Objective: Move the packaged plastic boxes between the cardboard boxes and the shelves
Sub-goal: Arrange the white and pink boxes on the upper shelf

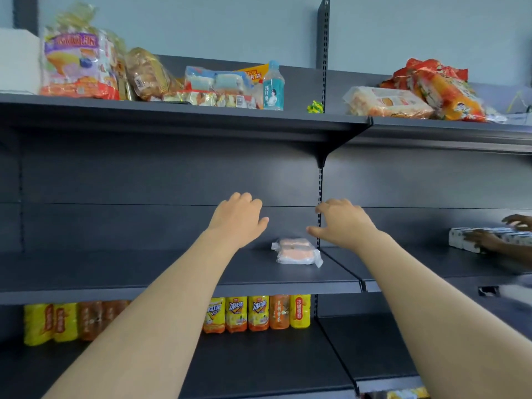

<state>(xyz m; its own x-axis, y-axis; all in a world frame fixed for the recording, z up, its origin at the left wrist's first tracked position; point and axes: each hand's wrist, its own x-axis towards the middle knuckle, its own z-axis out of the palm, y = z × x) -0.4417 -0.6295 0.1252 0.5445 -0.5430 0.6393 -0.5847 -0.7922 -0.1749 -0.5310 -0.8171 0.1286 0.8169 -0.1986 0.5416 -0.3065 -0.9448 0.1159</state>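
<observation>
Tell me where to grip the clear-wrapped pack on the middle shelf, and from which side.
Probably across its short width, from above and in front: the pack lies flat on the middle shelf, with the upright close on its right.

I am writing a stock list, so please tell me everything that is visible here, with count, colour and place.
shelves: three levels seen, dark grey, along the wall.
snack bags: several, orange, yellow, clear, top shelf left.
bottle: one, light blue, top shelf, upright.
packs: several, red and orange, top shelf right.
clear pack: one, pink inside, middle shelf.
white boxes: a row, white, middle shelf right, under another person's hands.
drinks: five counted, more blurred at left, yellow and orange, lower shelf.
left grip: one, open, above middle shelf, holds nothing.
right grip: one, open, above middle shelf, holds nothing.
</observation>
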